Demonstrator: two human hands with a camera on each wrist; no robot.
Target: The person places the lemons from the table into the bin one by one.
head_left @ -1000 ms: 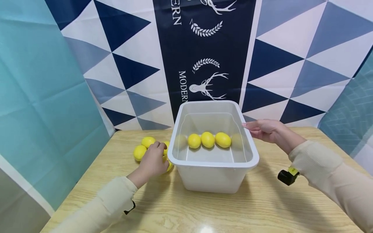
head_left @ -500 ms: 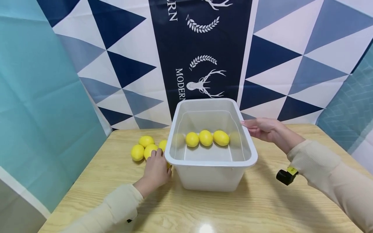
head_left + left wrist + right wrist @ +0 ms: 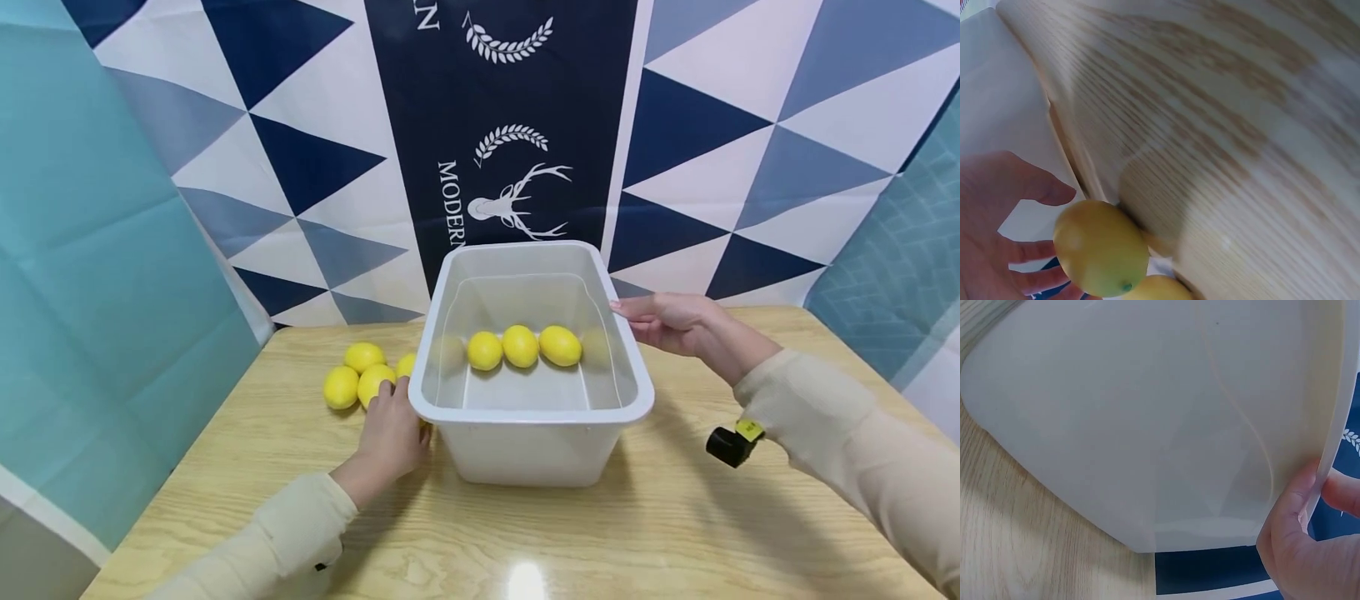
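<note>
A white plastic bin stands on the table, and three yellow lemons lie in a row on its floor. Just left of it, my left hand reaches down over a lemon close to the bin's side. The left wrist view shows the thumb at that lemon's edge and the other fingers passing behind it. On the far right side, my right hand pinches the bin's rim between thumb and fingers. Beyond the left hand are several more lemons, one partly hidden by the bin.
The light wooden table runs up to a wall cloth with blue and white triangles. Teal cloth hangs at the left side. A black wrist camera sticks out below the right sleeve.
My left hand has come down around a lemon beside the bin, uncovering the lemons behind it. My right hand stays at the rim. The head view has shifted slightly.
</note>
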